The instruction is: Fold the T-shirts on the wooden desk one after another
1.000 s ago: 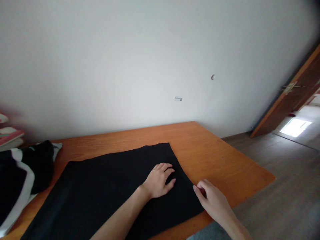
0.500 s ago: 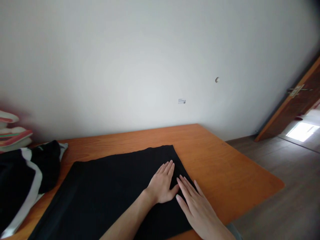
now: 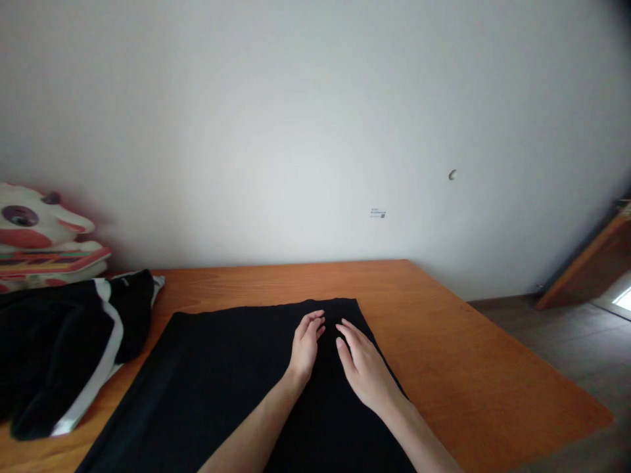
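Left hand (image 3: 304, 349) and right hand (image 3: 363, 369) are loosely curled, slightly apart, pinching nothing, over the right part of the black cloth (image 3: 227, 368) on the bench (image 3: 453, 368); can't tell if they touch it. Imo light, flat-palmed strokes toward its right edge (image 3: 364, 323) beat tugging, which could ruck it up.
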{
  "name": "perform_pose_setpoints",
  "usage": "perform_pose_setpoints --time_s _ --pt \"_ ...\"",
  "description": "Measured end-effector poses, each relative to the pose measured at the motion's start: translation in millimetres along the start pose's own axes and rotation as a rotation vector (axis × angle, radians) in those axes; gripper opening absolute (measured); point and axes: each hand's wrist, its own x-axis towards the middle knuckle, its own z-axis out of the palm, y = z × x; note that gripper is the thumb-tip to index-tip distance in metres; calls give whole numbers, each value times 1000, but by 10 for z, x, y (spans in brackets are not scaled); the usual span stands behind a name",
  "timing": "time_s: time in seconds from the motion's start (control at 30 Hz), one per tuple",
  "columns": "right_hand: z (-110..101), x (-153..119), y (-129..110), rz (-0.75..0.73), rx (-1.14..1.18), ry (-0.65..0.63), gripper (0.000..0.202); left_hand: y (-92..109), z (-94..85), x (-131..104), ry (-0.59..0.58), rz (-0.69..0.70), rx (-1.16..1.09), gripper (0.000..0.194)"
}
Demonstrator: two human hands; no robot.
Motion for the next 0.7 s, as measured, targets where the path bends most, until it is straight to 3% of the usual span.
perform_pose_setpoints --time_s 0.1,0.23,0.47,0.7 --pt "205 251 -76 -40 -45 -162 61 -13 -45 66 154 -35 -200 15" --pt "380 396 79 -46 -86 -275 69 -48 -71 83 217 -33 -270 14" --pt "411 608 513 118 -153 -221 72 -29 -86 99 236 -116 -370 16" --pt "440 708 793 203 -188 -197 72 121 -258 202 169 -341 -525 21"
